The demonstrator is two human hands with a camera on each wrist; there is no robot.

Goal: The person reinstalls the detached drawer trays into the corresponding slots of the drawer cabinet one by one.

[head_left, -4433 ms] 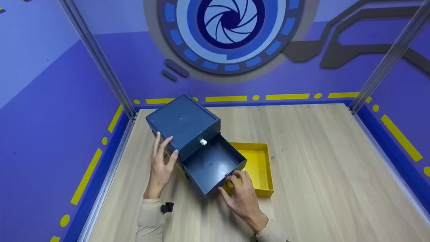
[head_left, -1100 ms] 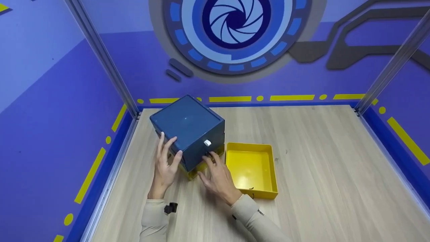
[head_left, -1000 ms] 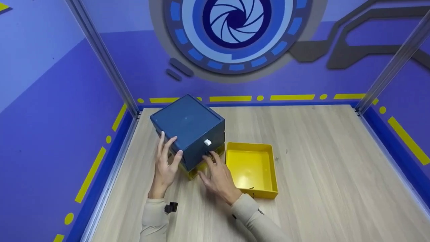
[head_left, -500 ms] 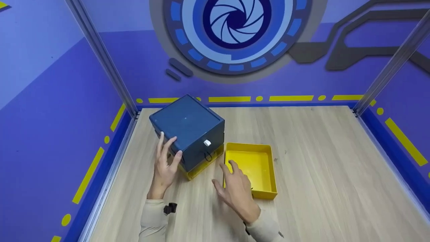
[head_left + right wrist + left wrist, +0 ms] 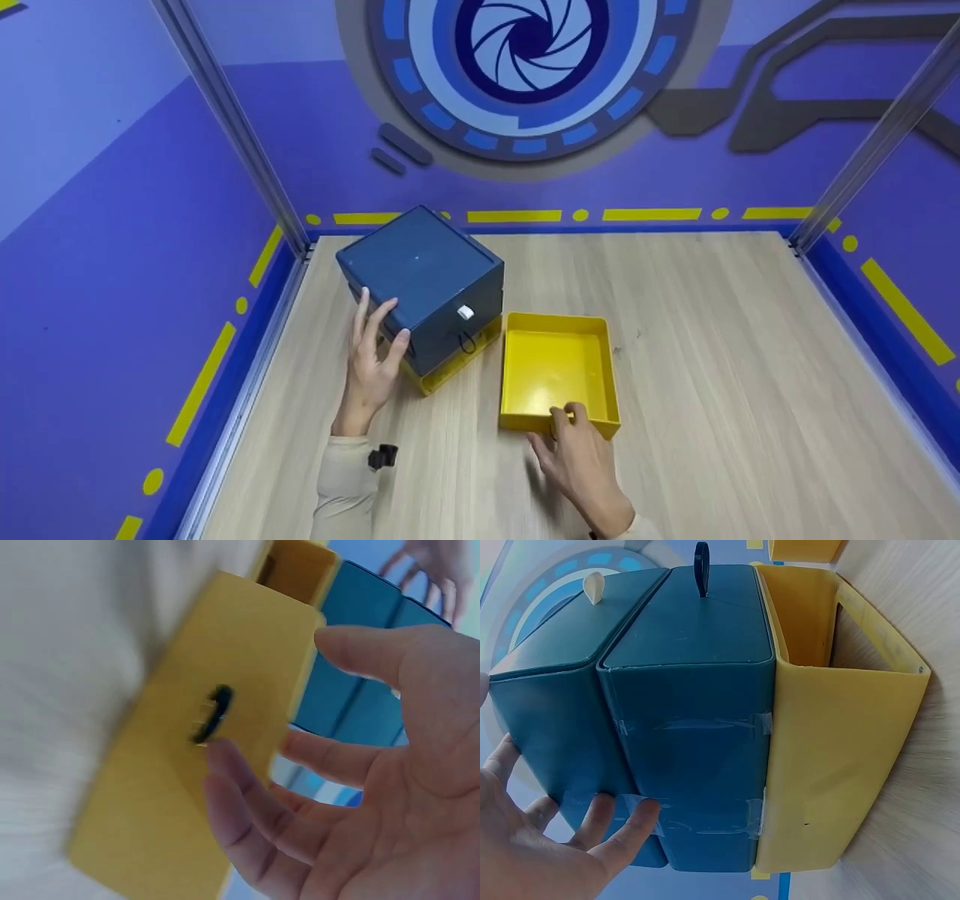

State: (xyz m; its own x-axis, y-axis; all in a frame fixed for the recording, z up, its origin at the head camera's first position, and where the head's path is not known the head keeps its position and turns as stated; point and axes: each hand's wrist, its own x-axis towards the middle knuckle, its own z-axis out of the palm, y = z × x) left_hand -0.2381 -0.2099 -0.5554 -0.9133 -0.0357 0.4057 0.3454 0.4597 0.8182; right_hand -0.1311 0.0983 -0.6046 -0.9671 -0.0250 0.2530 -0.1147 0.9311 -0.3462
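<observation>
A stacked drawer cabinet [image 5: 420,262] stands at the left, with two dark blue tiers above a yellow bottom tier [image 5: 840,765]. My left hand [image 5: 367,379] rests against its left side with fingers spread. The top drawer carries a white tab [image 5: 466,312], the middle one a black loop [image 5: 467,343]; both drawers are in. A pulled-out yellow drawer [image 5: 609,360] lies to the right, nothing in it. At its front wall is my right hand [image 5: 583,461], fingertips over the rim. In the right wrist view those fingers are beside the drawer's black loop [image 5: 216,714], the thumb apart.
Everything stands on a wooden tabletop [image 5: 712,360]. Purple panels [image 5: 217,172] with metal corner posts [image 5: 232,127] enclose it at the back and sides. The yellow tier's slot is open at the front, low beside the loose drawer.
The middle blue drawer, out at first, has been slid in. My right hand has let go of its loop and moved right to the yellow drawer's front. The left hand has stayed put.
</observation>
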